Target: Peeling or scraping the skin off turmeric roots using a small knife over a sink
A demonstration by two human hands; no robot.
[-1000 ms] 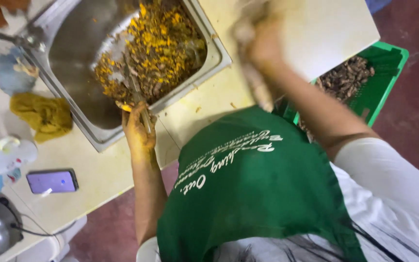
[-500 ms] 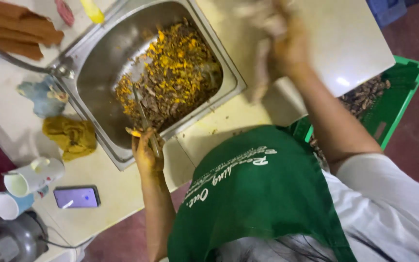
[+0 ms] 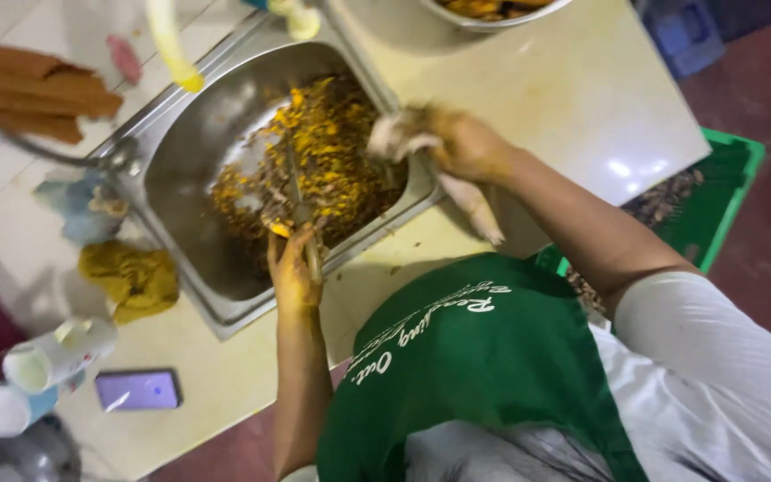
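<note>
Two hands are at work over a steel sink (image 3: 180,178) that fills the upper middle of the frame, its basin heaped with wet yellow-orange peelings (image 3: 323,170). At the far left edge, low down, plastic cups (image 3: 46,357) lie on their sides on the pale counter (image 3: 582,107), and just right of them a phone (image 3: 137,390) lies flat; above these a yellow rag (image 3: 131,278) is bunched beside the sink's rim. Splashes or drips from the basin could reach the phone, since it sits near the wet rim with nothing between. In the middle of the frame the left hand (image 3: 292,272) is closed around the handle of a knife (image 3: 301,214), whose blade points up into the peelings; the fingers look stained and slick, so I judge the grip could slip and the blade could twist toward the palm. Right of it, at the upper centre, the right hand (image 3: 461,143) is wrapped around a pale root (image 3: 475,201), one end poking out above the fist and the other hanging below over the sink's right rim. That loose lower end could swing against the rim, or the root could slide out of the wet fingers onto the counter. At the far right a green crate (image 3: 733,187) stands on the floor, partly hidden behind the arm.
</note>
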